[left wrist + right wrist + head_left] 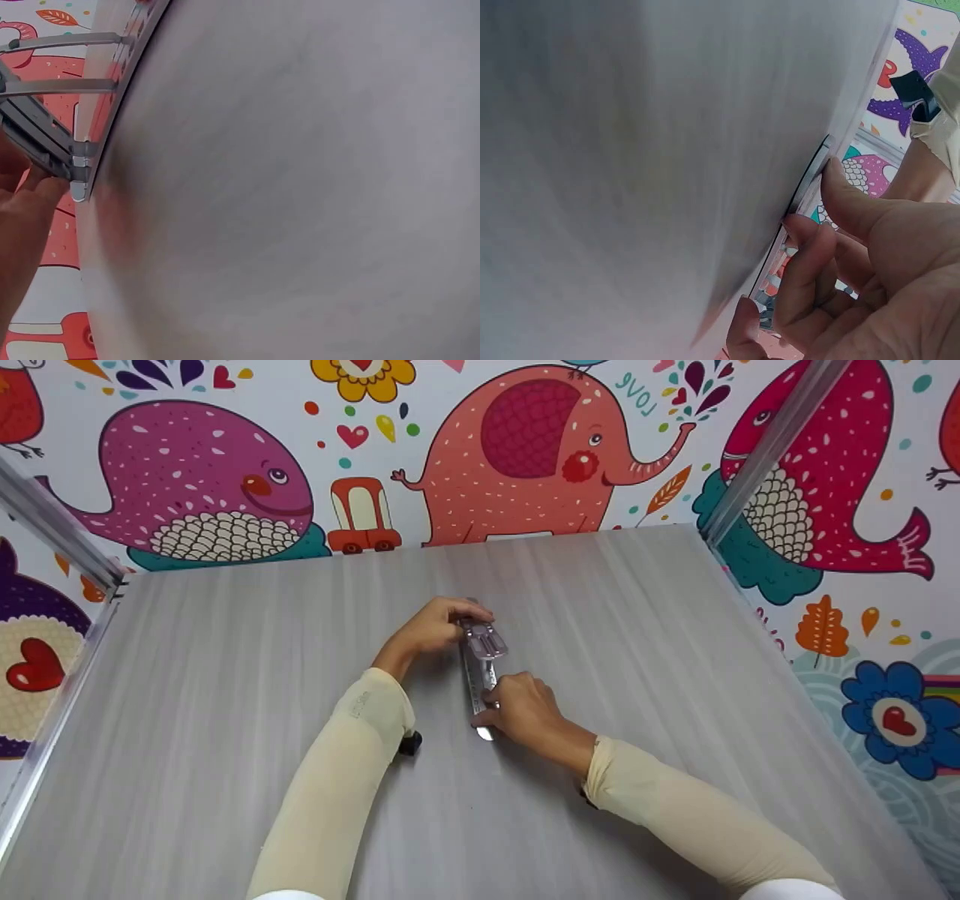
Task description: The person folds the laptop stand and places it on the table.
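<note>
A long, narrow silvery metal folding frame [474, 675] lies in the middle of the table, pointing away from me. A slotted hinged plate [487, 643] sits raised over its far half. My left hand [433, 628] grips the far end. In the left wrist view, thin crossbars [67, 86] join the frame's perforated strip [124, 82], and my fingers [37, 191] hold a grey hinged part [41, 135]. My right hand [526, 709] pinches the frame near its close, rounded end. In the right wrist view, thumb and fingers meet the strip's edge [810, 176]; the fingers hide part of it.
The grey wood-grain table [225, 720] spreads around both hands. Cartoon-printed walls [360, 450] rise at the back and sides. Metal posts [772, 450] stand at the back corners, and a metal rail [52, 735] runs along the left edge.
</note>
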Motion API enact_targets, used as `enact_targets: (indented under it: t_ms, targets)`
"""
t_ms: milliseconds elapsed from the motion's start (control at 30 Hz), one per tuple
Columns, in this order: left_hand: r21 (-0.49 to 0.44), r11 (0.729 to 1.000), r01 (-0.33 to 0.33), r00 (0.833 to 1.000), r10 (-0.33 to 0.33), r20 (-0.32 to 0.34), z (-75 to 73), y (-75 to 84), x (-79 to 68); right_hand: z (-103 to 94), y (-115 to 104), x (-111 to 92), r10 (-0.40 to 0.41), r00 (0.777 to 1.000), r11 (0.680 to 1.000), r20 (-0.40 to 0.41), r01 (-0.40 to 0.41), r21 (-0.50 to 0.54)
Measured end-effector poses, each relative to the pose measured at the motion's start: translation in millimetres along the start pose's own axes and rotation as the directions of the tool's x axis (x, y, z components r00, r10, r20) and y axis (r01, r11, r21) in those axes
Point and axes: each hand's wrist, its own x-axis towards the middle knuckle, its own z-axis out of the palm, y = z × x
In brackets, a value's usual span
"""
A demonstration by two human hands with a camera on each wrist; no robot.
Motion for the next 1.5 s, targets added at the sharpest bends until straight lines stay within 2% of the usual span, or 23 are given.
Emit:
enact_targets:
  t_ms: [200,267,333,400,467,533,567,600,633,700,733,767,800,833,900,967,1000,1033,1100,1200,1300,1367,1500]
  targets:
    - [0.009,1.000,0.005,1.000,-0.005,-0.007,-0.3,1.5,-3.0,-2.5,2,1,-0.003,0.999,1.000,0.039,0.003,0.003]
    - [0.025,0.999,0.033,0.999,-0.032,-0.036,0.5,3.9,-5.0,-5.5,4,2,-0.005,0.998,1.000,0.068,0.004,0.022]
    - [0.052,0.994,0.094,0.992,-0.089,-0.091,2.2,8.7,-8.4,-9.8,9,3,-0.022,0.996,0.997,0.088,0.016,0.071]
    - [0.072,0.983,0.169,0.975,-0.156,-0.159,5.1,16.1,-12.3,-15.1,16,5,-0.051,0.994,0.991,0.095,0.038,0.131]
    - [0.059,0.965,0.255,0.945,-0.236,-0.227,8.5,25.7,-17.1,-22.0,24,8,-0.052,0.995,0.973,0.089,0.030,0.227]
    - [0.023,0.945,0.326,0.908,-0.306,-0.285,11.3,36.3,-22.7,-28.5,31,12,-0.007,0.993,0.914,0.121,-0.043,0.404]
    - [0.002,0.937,0.349,0.891,-0.331,-0.310,12.1,40.9,-25.6,-31.2,34,15,0.026,0.988,0.853,0.152,-0.101,0.512]
    - [-0.018,0.929,0.369,0.874,-0.354,-0.334,12.6,45.3,-28.7,-33.9,37,17,0.068,0.979,0.765,0.194,-0.176,0.620]
    - [-0.038,0.920,0.390,0.856,-0.377,-0.354,12.8,49.8,-32.5,-36.1,40,20,0.105,0.963,0.651,0.247,-0.254,0.715]
    - [-0.113,0.903,0.414,0.829,-0.425,-0.363,12.7,57.0,-39.7,-38.6,45,25,0.160,0.918,0.391,0.363,-0.396,0.831]
    - [-0.176,0.890,0.420,0.820,-0.455,-0.347,12.6,59.7,-43.2,-39.3,47,28,0.173,0.893,0.278,0.416,-0.450,0.849]
    - [-0.260,0.869,0.421,0.814,-0.489,-0.314,12.4,61.8,-46.9,-39.6,50,31,0.179,0.870,0.185,0.460,-0.489,0.852]
    - [-0.356,0.836,0.418,0.809,-0.521,-0.272,12.4,63.7,-50.4,-39.7,52,33,0.176,0.851,0.116,0.495,-0.517,0.848]
    - [-0.463,0.785,0.412,0.805,-0.551,-0.219,12.3,64.7,-53.8,-39.4,55,35,0.171,0.835,0.061,0.523,-0.539,0.840]
    - [-0.660,0.638,0.396,0.794,-0.599,-0.103,12.8,64.1,-59.8,-38.2,59,38,0.154,0.811,-0.009,0.565,-0.570,0.821]
    - [-0.778,0.505,0.374,0.792,-0.610,-0.015,14.0,61.0,-64.6,-36.4,61,40,0.132,0.798,-0.038,0.588,-0.589,0.807]
    - [-0.812,0.457,0.364,0.794,-0.608,0.013,15.0,59.1,-66.3,-35.6,62,41,0.120,0.794,-0.042,0.596,-0.596,0.802]
    - [-0.836,0.417,0.356,0.794,-0.606,0.036,16.1,57.1,-67.6,-34.6,62,42,0.111,0.791,-0.045,0.602,-0.601,0.798]
    - [-0.859,0.376,0.347,0.801,-0.595,0.063,19.0,53.0,-68.6,-33.2,62,44,0.095,0.789,-0.044,0.608,-0.606,0.794]
    - [-0.872,0.353,0.338,0.813,-0.576,0.083,23.0,47.7,-67.5,-31.2,60,46,0.079,0.790,-0.023,0.608,-0.608,0.793]
    - [-0.880,0.346,0.326,0.817,-0.572,0.077,25.4,44.5,-65.9,-30.1,59,48,0.086,0.789,0.000,0.609,-0.611,0.792]
    - [-0.883,0.348,0.317,0.817,-0.572,0.068,25.8,44.1,-65.2,-29.9,58,49,0.091,0.788,0.020,0.609,-0.612,0.790]
    - [-0.885,0.352,0.304,0.824,-0.564,0.058,25.3,45.6,-64.4,-30.5,58,50,0.099,0.794,0.037,0.600,-0.605,0.795]
